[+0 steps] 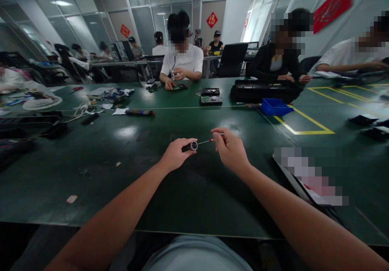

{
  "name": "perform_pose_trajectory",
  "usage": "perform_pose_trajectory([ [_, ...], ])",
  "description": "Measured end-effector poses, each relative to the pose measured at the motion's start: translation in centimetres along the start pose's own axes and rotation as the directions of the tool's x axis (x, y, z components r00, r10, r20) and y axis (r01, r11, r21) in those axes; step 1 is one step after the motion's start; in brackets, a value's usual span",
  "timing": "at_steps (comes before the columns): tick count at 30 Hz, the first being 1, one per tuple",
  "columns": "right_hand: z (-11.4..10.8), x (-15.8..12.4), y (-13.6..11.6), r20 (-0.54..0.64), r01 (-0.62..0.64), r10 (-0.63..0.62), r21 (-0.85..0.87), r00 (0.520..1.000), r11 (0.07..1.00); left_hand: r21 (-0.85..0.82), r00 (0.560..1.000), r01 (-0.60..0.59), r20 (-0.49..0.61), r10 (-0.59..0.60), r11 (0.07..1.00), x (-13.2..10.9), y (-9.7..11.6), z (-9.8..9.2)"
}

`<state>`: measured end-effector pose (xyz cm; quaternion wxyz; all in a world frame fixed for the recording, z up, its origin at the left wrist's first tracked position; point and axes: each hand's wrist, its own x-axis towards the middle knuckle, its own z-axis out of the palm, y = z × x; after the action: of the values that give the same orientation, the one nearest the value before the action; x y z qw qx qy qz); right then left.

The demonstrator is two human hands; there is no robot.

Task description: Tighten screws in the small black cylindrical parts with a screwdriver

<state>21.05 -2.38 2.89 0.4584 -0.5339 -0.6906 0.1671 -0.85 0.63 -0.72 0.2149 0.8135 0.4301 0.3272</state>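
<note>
Near the middle of the green table (pixel 127 181), my left hand (pixel 176 154) is wrapped round a short black cylinder (pixel 189 146) whose round, silver-rimmed end faces right. My right hand (pixel 229 147) is closed on the red handle of a screwdriver (pixel 204 142). Its thin metal shaft points left, and the tip meets the round end of the cylinder or lies just in front of it; which of the two is too small to tell. Both hands are held a little above the table top.
Across the table, a person in a white shirt (pixel 193 58) handles small parts. Hard drives (pixel 211 100), a blue bin (pixel 275 107) and a long black casing (pixel 264 91) lie beyond my hands. A dark-edged pixelated item (pixel 299 181) is at right, clutter (pixel 114 94) at left.
</note>
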Motion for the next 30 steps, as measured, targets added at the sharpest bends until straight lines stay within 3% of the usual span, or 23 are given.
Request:
perform_pose_trajectory([
  [4, 0.09, -0.16, -0.05, 0.016, 0.041, -0.042, 0.018, 0.999, 0.999, -0.012, 1.0, 0.001, -0.004, -0.001, 1.0, -0.03, -0.06, 0.06],
  [24, 0.06, -0.03, 0.04, 0.062, -0.014, 0.012, 0.035, 0.998, 0.999, -0.014, 1.0, 0.013, 0.015, -0.012, 1.0, -0.05, 0.29, -0.08],
  [30, -0.05, -0.29, -0.32, 0.082, 0.022, -0.027, 0.057, 0.996, 0.998, -0.024, 0.999, 0.047, -0.018, -0.047, 0.999, 0.02, 0.06, -0.14],
])
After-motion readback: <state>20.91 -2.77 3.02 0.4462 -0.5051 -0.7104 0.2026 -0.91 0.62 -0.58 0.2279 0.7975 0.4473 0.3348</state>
